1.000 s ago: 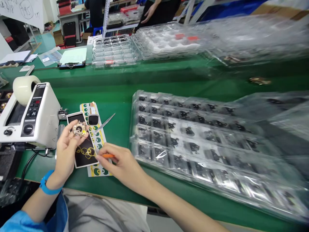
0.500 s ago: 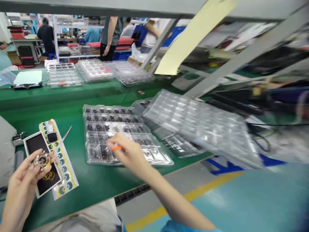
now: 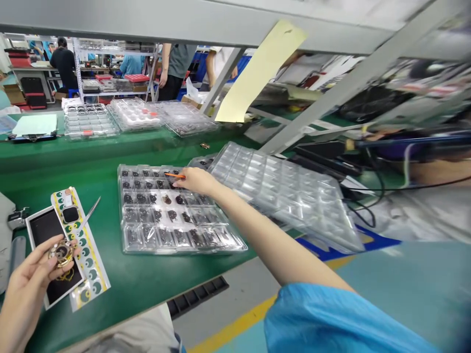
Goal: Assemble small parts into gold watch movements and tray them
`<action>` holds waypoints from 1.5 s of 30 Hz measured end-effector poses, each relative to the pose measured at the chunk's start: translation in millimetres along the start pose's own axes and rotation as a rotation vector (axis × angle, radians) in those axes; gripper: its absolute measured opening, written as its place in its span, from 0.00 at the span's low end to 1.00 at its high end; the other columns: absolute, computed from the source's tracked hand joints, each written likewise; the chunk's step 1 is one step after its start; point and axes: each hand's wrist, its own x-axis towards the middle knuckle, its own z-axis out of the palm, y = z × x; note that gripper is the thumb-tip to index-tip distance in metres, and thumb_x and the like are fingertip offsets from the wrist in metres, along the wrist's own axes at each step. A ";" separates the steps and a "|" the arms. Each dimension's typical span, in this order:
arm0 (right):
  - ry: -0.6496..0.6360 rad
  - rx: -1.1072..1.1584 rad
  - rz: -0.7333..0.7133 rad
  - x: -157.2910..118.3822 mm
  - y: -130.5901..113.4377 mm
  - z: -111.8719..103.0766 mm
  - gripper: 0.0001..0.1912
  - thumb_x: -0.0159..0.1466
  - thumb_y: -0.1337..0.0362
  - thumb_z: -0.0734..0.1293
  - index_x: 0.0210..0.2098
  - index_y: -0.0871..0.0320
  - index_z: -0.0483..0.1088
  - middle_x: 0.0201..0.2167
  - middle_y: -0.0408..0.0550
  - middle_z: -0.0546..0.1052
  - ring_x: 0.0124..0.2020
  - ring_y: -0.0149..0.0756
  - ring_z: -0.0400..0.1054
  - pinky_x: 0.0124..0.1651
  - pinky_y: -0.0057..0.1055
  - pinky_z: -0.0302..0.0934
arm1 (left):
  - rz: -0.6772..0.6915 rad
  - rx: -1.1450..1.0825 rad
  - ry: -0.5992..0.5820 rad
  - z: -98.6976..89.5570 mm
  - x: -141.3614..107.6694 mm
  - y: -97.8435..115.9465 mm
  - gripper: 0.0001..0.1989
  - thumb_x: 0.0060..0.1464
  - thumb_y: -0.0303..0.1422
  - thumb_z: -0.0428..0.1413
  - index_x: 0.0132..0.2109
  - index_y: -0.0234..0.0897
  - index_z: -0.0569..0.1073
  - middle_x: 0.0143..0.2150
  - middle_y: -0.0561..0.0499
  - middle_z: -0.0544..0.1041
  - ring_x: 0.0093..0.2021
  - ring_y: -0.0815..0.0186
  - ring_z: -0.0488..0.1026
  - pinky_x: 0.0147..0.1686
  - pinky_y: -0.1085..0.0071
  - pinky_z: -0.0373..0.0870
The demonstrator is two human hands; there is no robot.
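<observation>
My left hand (image 3: 40, 267) holds a round gold watch case (image 3: 62, 253) between thumb and fingers, above a white-framed black box (image 3: 61, 289). My right hand (image 3: 195, 180) is closed round a thin orange stick (image 3: 174, 175) whose tip points left. It is over the back part of a clear compartment tray (image 3: 127, 252) that holds small dark round parts in its cells. Beside the box lies a strip with yellow edges and green round stickers (image 3: 96, 274), with a small square black-faced item (image 3: 70, 214) on it. Metal tweezers (image 3: 91, 212) rest across the strip's right side.
Stacked empty clear trays (image 3: 283, 189) lean to the right of the filled tray. A grey slanted beam (image 3: 331, 93) and a hanging yellow paper (image 3: 261, 73) cross above. More trays (image 3: 90, 122) and a clipboard (image 3: 35, 126) stand along the back ledge. People are behind.
My right hand with the orange stick has moved from the tray's front part to its back rows. My left hand still holds the watch case. The view has shifted slightly.
</observation>
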 end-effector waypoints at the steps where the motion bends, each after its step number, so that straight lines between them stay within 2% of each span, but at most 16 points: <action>1: -0.013 0.007 0.032 3.8 -1.3 2.9 0.11 0.65 0.57 0.68 0.34 0.60 0.72 0.35 0.45 0.77 0.37 0.35 0.71 0.44 0.37 0.66 | -0.003 0.000 0.000 1.7 -0.8 -0.3 0.20 0.45 0.40 0.69 0.45 0.40 0.81 0.42 0.50 0.84 0.40 0.60 0.82 0.39 0.77 0.80; 4: 0.004 0.075 0.093 4.4 -3.8 6.0 0.13 0.64 0.56 0.68 0.31 0.60 0.71 0.30 0.44 0.75 0.33 0.34 0.70 0.41 0.36 0.66 | -0.006 0.008 -0.030 6.7 -3.5 -0.6 0.22 0.47 0.39 0.67 0.49 0.40 0.79 0.41 0.49 0.84 0.41 0.60 0.81 0.40 0.75 0.80; 7: 0.067 0.216 0.076 -15.3 -15.9 3.6 0.16 0.61 0.55 0.69 0.24 0.59 0.66 0.21 0.42 0.69 0.26 0.35 0.66 0.32 0.32 0.61 | 0.005 0.022 -0.074 12.2 -6.9 -0.2 0.23 0.49 0.39 0.66 0.53 0.41 0.76 0.43 0.48 0.83 0.44 0.59 0.80 0.43 0.70 0.79; 10: 0.059 0.415 -0.065 -55.3 -52.3 4.3 0.16 0.60 0.51 0.66 0.28 0.58 0.67 0.18 0.39 0.64 0.21 0.31 0.60 0.26 0.29 0.55 | 0.018 0.104 -0.198 18.5 -8.9 0.6 0.16 0.49 0.40 0.66 0.44 0.38 0.81 0.45 0.45 0.82 0.45 0.58 0.79 0.46 0.69 0.76; 13: -0.060 0.758 -0.278 -103.7 -108.6 9.1 0.16 0.57 0.49 0.67 0.33 0.57 0.68 0.17 0.35 0.57 0.19 0.28 0.53 0.23 0.26 0.51 | 0.014 0.155 -0.345 24.6 -8.7 1.8 0.14 0.46 0.42 0.67 0.36 0.36 0.81 0.44 0.44 0.82 0.44 0.60 0.77 0.44 0.71 0.72; 15: -0.248 1.003 -0.400 -130.4 -145.1 12.5 0.13 0.57 0.55 0.68 0.36 0.57 0.70 0.23 0.38 0.64 0.19 0.25 0.51 0.23 0.26 0.51 | 0.000 0.160 -0.394 27.4 -8.2 2.2 0.16 0.45 0.44 0.67 0.35 0.36 0.80 0.39 0.46 0.81 0.39 0.63 0.75 0.39 0.72 0.70; 19: -0.399 1.153 -0.543 -154.2 -187.8 21.9 0.23 0.60 0.63 0.66 0.55 0.55 0.65 0.25 0.38 0.67 0.20 0.26 0.52 0.24 0.25 0.52 | 0.008 0.151 -0.429 28.6 -8.4 1.3 0.18 0.47 0.47 0.65 0.30 0.35 0.77 0.29 0.50 0.76 0.32 0.65 0.70 0.35 0.70 0.66; 22: -0.241 1.103 -0.661 -152.9 -190.9 30.1 0.26 0.62 0.67 0.66 0.59 0.54 0.61 0.26 0.39 0.70 0.21 0.27 0.58 0.23 0.25 0.53 | -0.008 0.090 -0.397 26.2 -8.4 0.2 0.19 0.48 0.47 0.64 0.26 0.35 0.74 0.27 0.51 0.74 0.30 0.66 0.68 0.35 0.71 0.64; 26: 0.207 0.924 -1.056 -146.9 -180.7 33.9 0.20 0.64 0.74 0.62 0.54 0.55 0.66 0.33 0.46 0.75 0.31 0.32 0.69 0.29 0.27 0.62 | -0.124 0.013 -0.365 21.0 -7.6 0.8 0.18 0.46 0.43 0.66 0.24 0.34 0.72 0.25 0.54 0.71 0.28 0.70 0.65 0.31 0.74 0.61; 28: 0.370 0.752 -1.199 -146.3 -177.8 34.3 0.17 0.64 0.76 0.60 0.48 0.57 0.70 0.32 0.48 0.76 0.30 0.32 0.69 0.28 0.26 0.62 | -0.180 0.004 -0.395 19.4 -7.6 2.1 0.17 0.45 0.42 0.67 0.23 0.34 0.72 0.23 0.55 0.70 0.27 0.71 0.64 0.30 0.75 0.61; 30: 0.486 0.613 -1.241 -147.8 -177.1 35.0 0.14 0.64 0.76 0.60 0.44 0.58 0.72 0.31 0.48 0.77 0.25 0.30 0.65 0.23 0.26 0.58 | -0.218 -0.002 -0.442 18.8 -8.4 3.4 0.17 0.44 0.41 0.67 0.22 0.33 0.73 0.21 0.56 0.68 0.25 0.73 0.63 0.28 0.77 0.61; 34: 0.465 0.731 -1.138 -154.3 -178.5 34.4 0.16 0.63 0.78 0.61 0.43 0.54 0.74 0.32 0.47 0.79 0.26 0.30 0.68 0.26 0.27 0.62 | -0.243 -0.101 -0.471 18.7 -11.2 3.2 0.11 0.48 0.39 0.67 0.29 0.35 0.78 0.29 0.53 0.75 0.30 0.70 0.72 0.35 0.75 0.71; 36: 0.370 0.893 -0.954 -156.4 -180.2 32.7 0.16 0.63 0.76 0.62 0.42 0.52 0.75 0.32 0.48 0.78 0.31 0.34 0.72 0.30 0.29 0.66 | -0.205 -0.151 -0.476 18.1 -12.5 0.8 0.10 0.52 0.37 0.65 0.42 0.41 0.81 0.40 0.50 0.79 0.39 0.66 0.77 0.45 0.70 0.74; 39: 0.166 1.062 -0.674 -155.6 -184.0 32.0 0.09 0.63 0.69 0.66 0.33 0.52 0.78 0.32 0.48 0.76 0.29 0.35 0.70 0.26 0.30 0.63 | -0.108 -0.152 -0.517 17.5 -14.1 -3.7 0.20 0.57 0.34 0.61 0.57 0.50 0.74 0.50 0.49 0.78 0.48 0.63 0.77 0.53 0.64 0.73; 42: -0.041 1.152 -0.517 -152.0 -186.9 35.4 0.07 0.60 0.63 0.69 0.26 0.54 0.77 0.33 0.48 0.75 0.25 0.31 0.65 0.22 0.27 0.56 | -0.025 -0.080 -0.529 18.1 -15.9 -6.3 0.20 0.60 0.34 0.58 0.59 0.49 0.71 0.54 0.48 0.77 0.53 0.62 0.75 0.55 0.64 0.72; 45: -0.146 1.206 -0.411 -149.5 -187.3 39.9 0.09 0.59 0.60 0.70 0.24 0.55 0.75 0.34 0.48 0.74 0.26 0.30 0.63 0.24 0.28 0.55 | 0.010 -0.024 -0.533 19.5 -17.1 -6.1 0.18 0.62 0.32 0.56 0.58 0.48 0.71 0.57 0.49 0.76 0.53 0.65 0.75 0.53 0.68 0.73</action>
